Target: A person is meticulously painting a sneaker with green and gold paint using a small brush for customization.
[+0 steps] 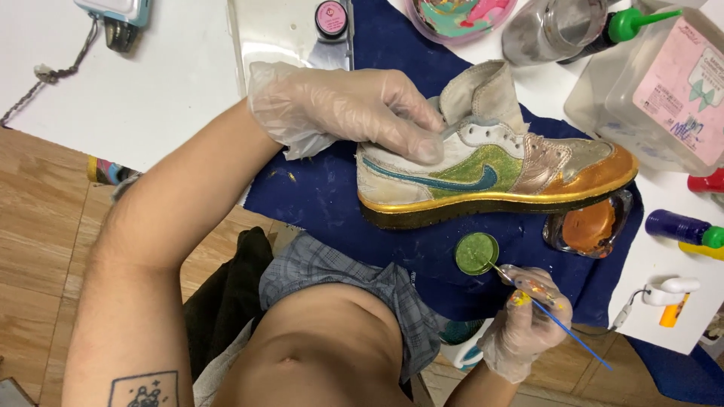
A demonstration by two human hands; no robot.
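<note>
I'm loading paint. My gloved left hand (362,113) grips the heel of the white high-top sneaker with gold sole and green glitter panel (490,177), lying on the blue cloth (324,188). Below the sneaker, my right hand (528,320) pinches a thin blue brush (562,325), tip in the round green paint lid (477,253). Next, I judge, comes a steady stroke on the panel.

Bright, even light from above, all over. Soft shadow under the shoe (490,177) on the blue cloth (324,188), on the near side. Small shine on the gold sole and on the clear glove of the left hand (347,109). Glare on the white table (151,75) at the far left. Sharp in the middle. A bit blurry at the near edge. Bent shapes at the far right corner, around the big clear bottle (664,83).
</note>
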